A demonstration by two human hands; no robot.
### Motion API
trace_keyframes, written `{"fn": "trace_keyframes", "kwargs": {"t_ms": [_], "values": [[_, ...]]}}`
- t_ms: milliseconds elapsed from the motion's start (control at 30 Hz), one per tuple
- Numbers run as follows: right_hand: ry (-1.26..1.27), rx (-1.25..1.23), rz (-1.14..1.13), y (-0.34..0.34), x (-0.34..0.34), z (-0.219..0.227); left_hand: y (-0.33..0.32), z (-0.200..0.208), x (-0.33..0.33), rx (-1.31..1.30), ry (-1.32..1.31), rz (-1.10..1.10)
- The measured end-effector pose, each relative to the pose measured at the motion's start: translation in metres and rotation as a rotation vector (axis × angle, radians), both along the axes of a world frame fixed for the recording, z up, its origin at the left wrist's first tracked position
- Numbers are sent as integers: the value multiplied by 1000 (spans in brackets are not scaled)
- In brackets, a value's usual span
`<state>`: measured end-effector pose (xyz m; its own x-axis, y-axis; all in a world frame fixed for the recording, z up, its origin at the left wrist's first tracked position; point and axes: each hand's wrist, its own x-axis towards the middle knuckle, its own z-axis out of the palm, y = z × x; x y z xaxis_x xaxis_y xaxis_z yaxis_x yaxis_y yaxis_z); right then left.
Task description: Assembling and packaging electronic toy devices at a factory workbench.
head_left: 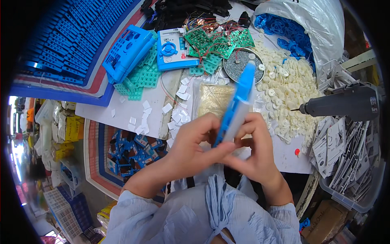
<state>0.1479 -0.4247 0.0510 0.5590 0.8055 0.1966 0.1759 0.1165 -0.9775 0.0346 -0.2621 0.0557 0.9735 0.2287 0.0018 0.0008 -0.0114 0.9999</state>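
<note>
Both my hands grip a blue and white plastic casing (239,103), tilted up on its edge above the table and slightly blurred. My left hand (195,142) closes on its blue side, and my right hand (256,148) holds the white side with bent fingers. The thumbs meet at its lower end. Behind the casing lies a clear bag of yellowish pieces (213,99). A round dish of small grey screws (235,70) sits just beyond. Blue casing parts (129,51) and a blue casing with a white face panel (172,46) lie at the far left.
An electric screwdriver (343,105) juts in from the right over a heap of cream plastic discs (290,89). Green circuit boards (219,42) with wires lie at the back. White panels fill a clear bin (371,191). Blue parts fill crates (106,97) (91,156) at left.
</note>
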Motion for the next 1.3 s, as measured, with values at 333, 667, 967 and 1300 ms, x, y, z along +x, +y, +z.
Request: {"fn": "trace_keyframes", "kwargs": {"t_ms": [333,667,967,1300], "values": [[692,5,149,-4,56,-32,35,-23,-17,-531,-72,35],[-1064,97,-93,2,50,-10,70,-21,4,-424,282,145],[-598,-198,-21,-31,61,-77,35,-73,10,511,164,232],[-768,-493,63,-10,51,-65,35,-86,2,524,238,309]]}}
